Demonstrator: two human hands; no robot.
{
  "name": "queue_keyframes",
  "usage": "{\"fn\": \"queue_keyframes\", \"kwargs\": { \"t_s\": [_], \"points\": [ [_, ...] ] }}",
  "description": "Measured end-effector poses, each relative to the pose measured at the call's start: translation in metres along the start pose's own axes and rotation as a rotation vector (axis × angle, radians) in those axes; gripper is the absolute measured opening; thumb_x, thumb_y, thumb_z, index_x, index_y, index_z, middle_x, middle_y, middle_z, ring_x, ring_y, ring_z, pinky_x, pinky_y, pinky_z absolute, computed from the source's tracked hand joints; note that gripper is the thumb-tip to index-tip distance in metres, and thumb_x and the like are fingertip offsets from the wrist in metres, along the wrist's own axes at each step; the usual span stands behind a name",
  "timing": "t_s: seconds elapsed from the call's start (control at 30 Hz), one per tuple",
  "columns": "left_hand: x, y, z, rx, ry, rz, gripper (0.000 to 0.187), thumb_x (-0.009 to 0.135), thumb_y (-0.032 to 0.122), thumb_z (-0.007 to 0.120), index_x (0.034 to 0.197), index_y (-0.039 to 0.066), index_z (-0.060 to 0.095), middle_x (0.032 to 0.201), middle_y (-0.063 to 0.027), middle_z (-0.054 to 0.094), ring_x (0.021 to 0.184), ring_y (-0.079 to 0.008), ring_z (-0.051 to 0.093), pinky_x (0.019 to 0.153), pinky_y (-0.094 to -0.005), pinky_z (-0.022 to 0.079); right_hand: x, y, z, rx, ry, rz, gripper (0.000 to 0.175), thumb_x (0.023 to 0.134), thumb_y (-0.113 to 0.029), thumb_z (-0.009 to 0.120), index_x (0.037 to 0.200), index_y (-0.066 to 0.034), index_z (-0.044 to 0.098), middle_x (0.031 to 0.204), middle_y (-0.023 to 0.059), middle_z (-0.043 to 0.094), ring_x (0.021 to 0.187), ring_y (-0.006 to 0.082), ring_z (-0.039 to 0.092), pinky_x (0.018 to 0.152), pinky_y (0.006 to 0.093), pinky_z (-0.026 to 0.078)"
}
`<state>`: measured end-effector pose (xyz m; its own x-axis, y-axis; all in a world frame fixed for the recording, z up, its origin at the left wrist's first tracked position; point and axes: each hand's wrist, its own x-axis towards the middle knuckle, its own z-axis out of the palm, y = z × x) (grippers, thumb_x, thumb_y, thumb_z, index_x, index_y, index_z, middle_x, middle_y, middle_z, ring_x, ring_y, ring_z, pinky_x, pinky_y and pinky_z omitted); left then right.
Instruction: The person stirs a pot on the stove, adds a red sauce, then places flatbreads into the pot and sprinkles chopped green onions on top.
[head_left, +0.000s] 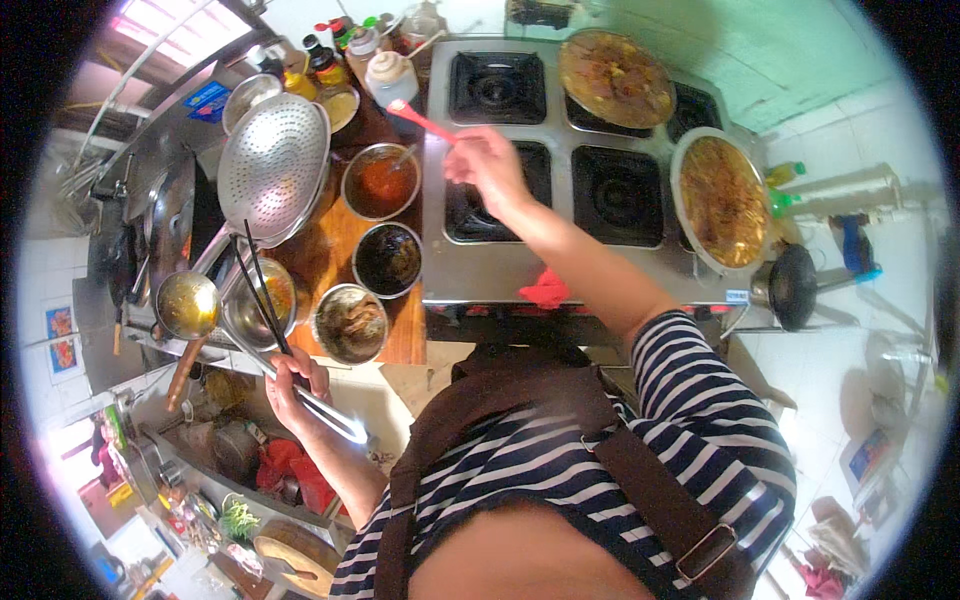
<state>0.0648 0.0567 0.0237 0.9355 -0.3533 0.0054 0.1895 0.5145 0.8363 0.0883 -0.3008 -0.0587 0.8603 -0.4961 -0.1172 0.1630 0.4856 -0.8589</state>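
My right hand (484, 165) reaches over the left burners of the gas stove (559, 180), holding a red plastic spoon (426, 124). The spoon's tip is just below a white-lidded plastic jar (391, 79); I cannot tell whether they touch. My left hand (296, 386) grips black chopsticks (266, 300) and the handle of a metal ladle (187, 306). Some yellowish liquid shows in the ladle's bowl. Beneath the chopsticks is a metal bowl (259, 304) with oily orange residue. Beside it on the wooden board (319, 236) stand bowls of red sauce (382, 180), dark sauce (388, 260) and brown pieces (350, 324).
A perforated metal strainer (274, 161) rests over another vessel. Two wide vessels of brown food, one at the back (619, 79) and one at the right (721, 201), sit on the stove. A red cloth (546, 289) hangs at its front edge. Condiment bottles (326, 64) crowd the back left.
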Motion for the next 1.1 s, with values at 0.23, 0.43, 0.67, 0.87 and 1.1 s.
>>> {"fn": "queue_keyframes", "kwargs": {
  "t_s": [0.23, 0.43, 0.67, 0.87, 1.1],
  "points": [
    [-0.015, -0.015, 0.029, 0.022, 0.015, -0.032, 0.017, 0.092, 0.015, 0.044, 0.083, 0.002, 0.049, 0.070, -0.0084, 0.045, 0.041, -0.0102, 0.033, 0.037, -0.0221, 0.024, -0.049, -0.141, -0.116, -0.363, 0.216, -0.141, 0.015, 0.086, -0.009, 0.051, 0.099, -0.0023, 0.051, 0.074, 0.0090, 0.061, 0.058, 0.0132, 0.058, 0.054, 0.0234, 0.048],
    [-0.020, -0.022, 0.045, 0.031, -0.010, -0.058, 0.017, 0.093, 0.016, 0.045, 0.084, 0.002, 0.050, 0.070, -0.0083, 0.046, 0.042, -0.0110, 0.034, 0.038, -0.0221, 0.027, -0.043, -0.194, -0.186, -0.753, 0.221, -0.102, 0.014, 0.084, -0.009, 0.050, 0.094, 0.0016, 0.052, 0.068, 0.0116, 0.061, 0.053, 0.0161, 0.059, 0.047, 0.0254, 0.047],
    [-0.029, -0.024, 0.055, 0.041, 0.039, -0.053, 0.018, 0.092, 0.017, 0.046, 0.083, 0.002, 0.051, 0.069, -0.0086, 0.046, 0.042, -0.0118, 0.036, 0.038, -0.0229, 0.028, 0.033, -0.197, -0.201, -1.148, 0.188, -0.330, 0.013, 0.083, -0.010, 0.049, 0.088, 0.0008, 0.053, 0.063, 0.0088, 0.060, 0.051, 0.0140, 0.058, 0.047, 0.0264, 0.046],
    [-0.036, -0.022, 0.055, 0.058, 0.065, -0.031, 0.017, 0.092, 0.016, 0.046, 0.083, 0.002, 0.050, 0.069, -0.0087, 0.046, 0.042, -0.0116, 0.037, 0.038, -0.0226, 0.028, 0.075, -0.206, -0.202, -1.378, 0.245, -0.452, 0.015, 0.084, -0.012, 0.050, 0.090, 0.0012, 0.054, 0.065, 0.0105, 0.061, 0.051, 0.0135, 0.057, 0.048, 0.0258, 0.046],
    [-0.041, -0.016, 0.040, 0.048, 0.172, -0.041, 0.016, 0.090, 0.017, 0.049, 0.081, 0.004, 0.050, 0.068, -0.0079, 0.047, 0.044, -0.0114, 0.038, 0.039, -0.0227, 0.028, 0.062, -0.220, -0.149, -1.192, 0.178, -0.283, 0.020, 0.085, -0.018, 0.051, 0.093, -0.0008, 0.053, 0.070, 0.0083, 0.059, 0.059, 0.0123, 0.057, 0.050, 0.0230, 0.046]
  ]
}}
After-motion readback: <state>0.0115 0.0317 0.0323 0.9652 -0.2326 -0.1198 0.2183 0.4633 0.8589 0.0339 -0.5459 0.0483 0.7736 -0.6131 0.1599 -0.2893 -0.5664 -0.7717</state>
